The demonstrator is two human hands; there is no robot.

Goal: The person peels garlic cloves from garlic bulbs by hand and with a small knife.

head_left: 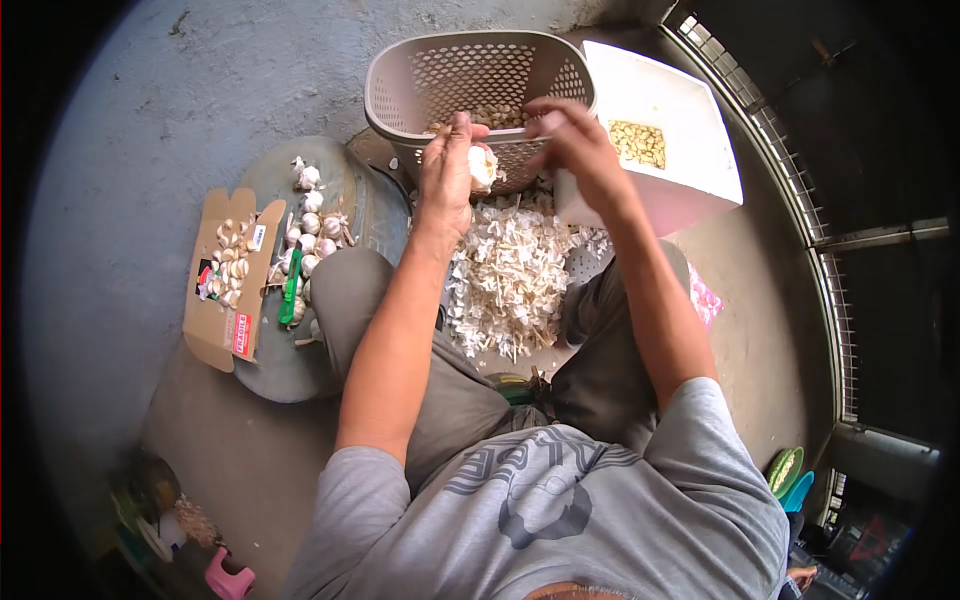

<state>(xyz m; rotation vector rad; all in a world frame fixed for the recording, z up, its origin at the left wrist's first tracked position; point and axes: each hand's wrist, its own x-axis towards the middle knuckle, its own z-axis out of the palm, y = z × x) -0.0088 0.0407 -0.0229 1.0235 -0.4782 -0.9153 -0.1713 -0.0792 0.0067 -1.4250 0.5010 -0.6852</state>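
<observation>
A partly peeled garlic bulb (484, 170) sits in my left hand (447, 180), which is closed around it in front of the basket. My right hand (580, 140) is raised to the right of the bulb, apart from it; its fingers are smeared by motion. Behind both hands stands a perforated plastic basket (400, 85) with garlic cloves (495, 115) at its bottom. Below the hands, a heap of garlic skins (505, 275) lies between my legs.
Whole garlic bulbs (308, 222) and a green-handled cutter (291, 285) lie on a round grey surface (285, 380) at left, beside a cardboard box (198, 320) holding cloves. A white foam box (690, 120) with cloves stands right. A person's hand (802, 577) shows at lower right.
</observation>
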